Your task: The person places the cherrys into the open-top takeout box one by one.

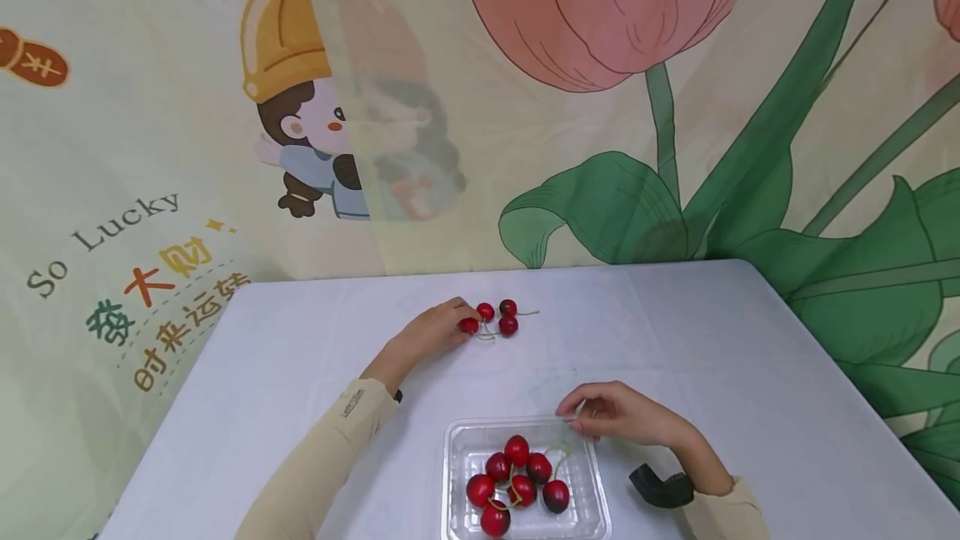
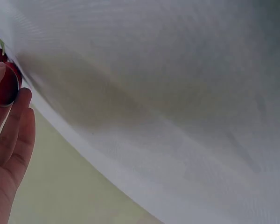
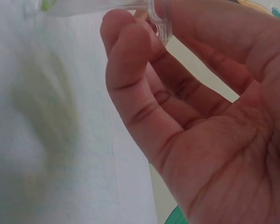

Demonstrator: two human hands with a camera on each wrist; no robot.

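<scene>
Near the far edge of the table, my left hand (image 1: pixel 431 333) pinches a red cherry (image 1: pixel 468 326) between thumb and fingers. The same cherry (image 2: pixel 8 86) shows at the left edge of the left wrist view. Three more cherries (image 1: pixel 508 325) with green stems lie just right of it. My right hand (image 1: pixel 626 417) grips the far right corner of a clear plastic box (image 1: pixel 600 490), thumb and fingers at its rim. That rim (image 3: pixel 159 21) shows between thumb and fingers in the right wrist view. Several dark red cherries (image 1: pixel 517 450), some with stems, lie inside the box.
A white cloth covers the table (image 1: pixel 360 457). Behind it hangs a printed curtain (image 1: pixel 420 107) with a cartoon figure and large tulips. A black strap (image 1: pixel 662 487) sits at my right wrist. The box reaches the bottom edge of the head view.
</scene>
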